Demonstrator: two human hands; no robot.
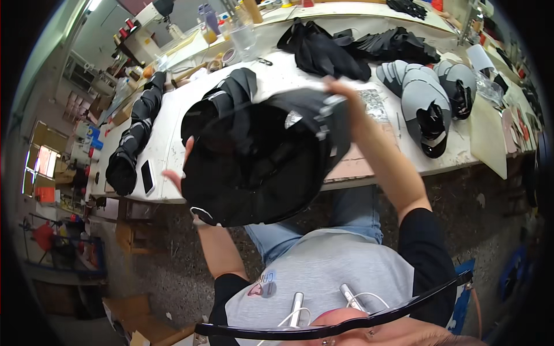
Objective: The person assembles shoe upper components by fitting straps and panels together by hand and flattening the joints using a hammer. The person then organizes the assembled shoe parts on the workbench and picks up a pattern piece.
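A black cap (254,167) hangs above the table's front edge, its hollow inside facing me and a grey part at its upper right. My right hand (350,106) grips it by that upper right edge, fingers slightly blurred. At the cap's left side is my left hand (175,177), mostly hidden behind it, with a thumb or finger sticking out and another fingertip at the rim. Just behind the held cap lies a row of nested dark caps (236,86). Another long row of dark caps (134,138) stretches along the table's left side.
Grey caps (424,95) with black insides lie stacked at the right. Black fabric pieces (329,52) are heaped at the back. A phone (148,176) rests near the left edge, and a clear plastic cup (243,40) stands farther back. A pale board (487,138) overhangs the front right.
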